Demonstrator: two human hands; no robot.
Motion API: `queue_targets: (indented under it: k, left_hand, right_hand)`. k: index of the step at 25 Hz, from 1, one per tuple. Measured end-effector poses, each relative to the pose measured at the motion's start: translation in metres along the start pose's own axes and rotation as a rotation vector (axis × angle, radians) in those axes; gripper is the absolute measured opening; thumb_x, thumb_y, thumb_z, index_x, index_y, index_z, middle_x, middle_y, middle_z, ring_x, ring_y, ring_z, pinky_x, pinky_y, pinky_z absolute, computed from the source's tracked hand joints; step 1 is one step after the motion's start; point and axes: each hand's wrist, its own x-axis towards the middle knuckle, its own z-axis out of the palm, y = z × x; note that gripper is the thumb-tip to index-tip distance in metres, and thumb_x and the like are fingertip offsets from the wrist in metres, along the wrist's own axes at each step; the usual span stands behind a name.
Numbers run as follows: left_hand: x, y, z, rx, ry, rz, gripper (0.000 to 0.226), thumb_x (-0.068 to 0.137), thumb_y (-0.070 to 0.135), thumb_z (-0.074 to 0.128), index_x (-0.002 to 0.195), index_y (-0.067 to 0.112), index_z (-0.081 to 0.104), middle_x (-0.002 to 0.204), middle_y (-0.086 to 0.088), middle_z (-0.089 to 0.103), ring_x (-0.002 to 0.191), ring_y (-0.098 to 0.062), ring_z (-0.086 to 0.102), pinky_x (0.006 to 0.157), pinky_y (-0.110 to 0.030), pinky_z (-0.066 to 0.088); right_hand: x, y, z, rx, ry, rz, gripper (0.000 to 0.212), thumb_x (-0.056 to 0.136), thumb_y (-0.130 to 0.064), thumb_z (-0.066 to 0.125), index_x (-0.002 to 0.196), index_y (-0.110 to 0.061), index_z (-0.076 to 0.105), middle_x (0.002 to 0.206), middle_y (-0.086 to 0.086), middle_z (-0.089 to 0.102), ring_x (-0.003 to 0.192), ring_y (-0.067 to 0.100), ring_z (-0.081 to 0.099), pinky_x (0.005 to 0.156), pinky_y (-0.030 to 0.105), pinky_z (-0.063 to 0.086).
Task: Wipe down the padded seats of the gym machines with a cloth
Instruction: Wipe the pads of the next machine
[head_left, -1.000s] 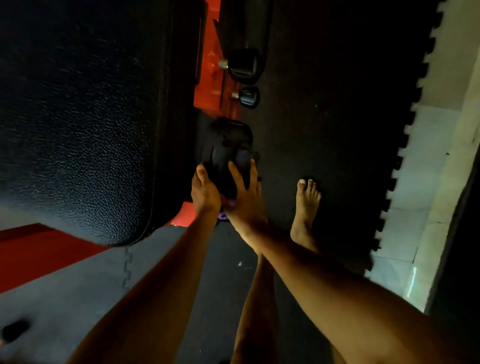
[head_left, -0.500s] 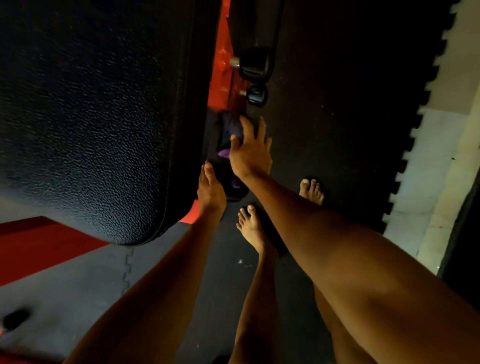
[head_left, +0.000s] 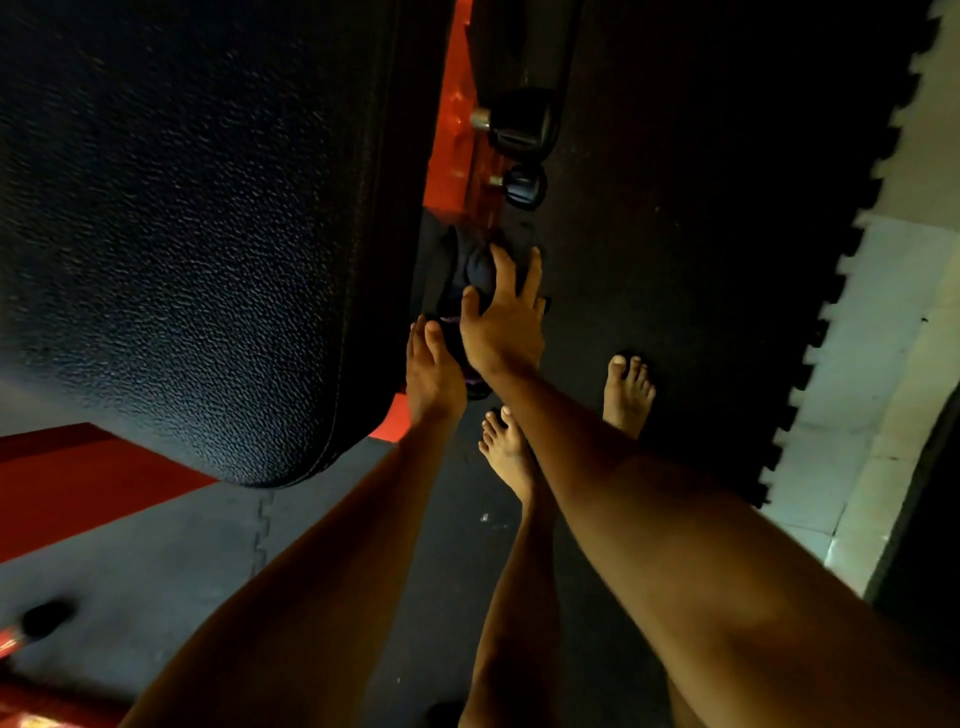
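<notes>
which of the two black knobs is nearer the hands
The smaller round black knob, just past the right hand; the bigger black knob sits farther up.

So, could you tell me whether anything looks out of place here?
Nothing looks damaged or askew. The right hand presses the dark cloth on the small pad; only a pale speck lies on the floor mat.

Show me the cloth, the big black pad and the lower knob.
cloth (head_left: 479, 267): head view, on the bunched bluish fold at its far end.
big black pad (head_left: 182, 234): head view, on the middle of its textured face.
lower knob (head_left: 525, 186): head view, on its black cap.
</notes>
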Motion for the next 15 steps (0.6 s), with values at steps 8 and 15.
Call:
queue_targets:
  k: [8, 15]
  left_hand:
    - [0.039, -0.02, 0.005, -0.238, -0.073, -0.195, 0.075, 0.098, 0.073, 0.03, 0.154, 0.024, 0.04, 0.158, -0.004, 0.042, 0.146, -0.021, 0.038, 0.123, -0.043, 0.027]
    - [0.025, 0.0, 0.011, -0.239, -0.045, -0.315, 0.103, 0.076, 0.096, 0.024, 0.152, 0.029, 0.043, 0.156, -0.003, 0.045, 0.145, -0.022, 0.04, 0.12, -0.048, 0.032]
  right_hand:
    - [-0.111, 0.07, 0.012, -0.157, -0.197, -0.069, 0.061, 0.106, -0.045, 0.045, 0.158, -0.05, 0.013, 0.171, -0.001, -0.008, 0.152, 0.041, 0.018, 0.098, 0.058, 0.053]
    - [0.004, 0.018, -0.002, -0.27, 0.003, -0.356, 0.059, 0.098, -0.039, 0.051, 0.155, -0.039, 0.038, 0.172, 0.005, 0.005, 0.148, 0.05, 0.021, 0.111, 0.059, 0.041]
